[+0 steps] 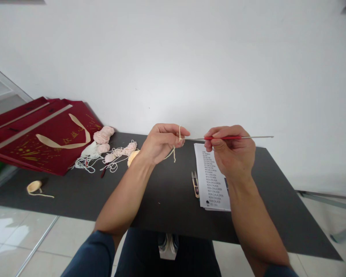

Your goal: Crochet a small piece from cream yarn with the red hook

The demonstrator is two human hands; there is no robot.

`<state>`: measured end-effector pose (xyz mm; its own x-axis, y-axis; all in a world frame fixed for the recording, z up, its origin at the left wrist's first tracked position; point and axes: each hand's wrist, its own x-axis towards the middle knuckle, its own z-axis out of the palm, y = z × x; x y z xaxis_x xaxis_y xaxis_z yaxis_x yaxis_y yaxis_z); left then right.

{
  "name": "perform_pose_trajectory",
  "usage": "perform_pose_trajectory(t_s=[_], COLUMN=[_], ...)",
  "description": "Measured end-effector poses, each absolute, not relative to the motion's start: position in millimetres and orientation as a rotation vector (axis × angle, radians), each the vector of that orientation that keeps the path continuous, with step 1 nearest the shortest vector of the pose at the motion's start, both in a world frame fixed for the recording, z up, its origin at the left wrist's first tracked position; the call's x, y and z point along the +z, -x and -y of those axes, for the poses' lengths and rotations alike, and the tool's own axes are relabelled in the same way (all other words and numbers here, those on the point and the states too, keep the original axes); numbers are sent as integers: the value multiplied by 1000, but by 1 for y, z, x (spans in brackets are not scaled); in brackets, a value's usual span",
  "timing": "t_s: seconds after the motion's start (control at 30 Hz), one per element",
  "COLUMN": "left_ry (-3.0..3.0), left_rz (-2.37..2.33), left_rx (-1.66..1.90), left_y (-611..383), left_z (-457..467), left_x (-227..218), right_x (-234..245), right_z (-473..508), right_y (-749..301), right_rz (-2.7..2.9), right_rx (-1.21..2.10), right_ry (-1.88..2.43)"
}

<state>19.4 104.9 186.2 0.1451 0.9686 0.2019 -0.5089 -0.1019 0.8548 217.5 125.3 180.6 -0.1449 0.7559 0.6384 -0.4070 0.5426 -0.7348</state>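
A strand of cream yarn [179, 133] loops over your left index finger, its short tail hanging just below, above the far edge of the black table [161, 200]. The tip of the crochet hook [223, 137] meets that loop, the hook lying level between your two hands. Your left hand [161, 143] is raised, fingers curled in and thumb pressed to forefinger, pinching the yarn. Your right hand [233, 154] is closed over the hook's red grip, knuckles up, the metal tail sticking out to the right. Both forearms reach forward from blue sleeves, elbows low.

On the table under your right hand lies a printed sheet [212, 184], with thread snips [195, 184] just beside it. To the left sit pink yarn balls [103, 135] amid loose thread, near a red paper bag [46, 134].
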Motion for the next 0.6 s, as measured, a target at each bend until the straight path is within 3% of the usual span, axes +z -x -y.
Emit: perform_pose_trajectory(t_s=[0.27,0.6], left_ry=[-1008,-1275], left_rz=[-558,-799], left_rx=[1345,1662], left_y=[-19,-35], left_z=[-106,-100], left_x=[184,181], right_x=[186,179], right_z=[-127,-117], right_y=[-217,-194], right_rz=[1288,875], right_rx=[1247,1578], right_ry=[377,423])
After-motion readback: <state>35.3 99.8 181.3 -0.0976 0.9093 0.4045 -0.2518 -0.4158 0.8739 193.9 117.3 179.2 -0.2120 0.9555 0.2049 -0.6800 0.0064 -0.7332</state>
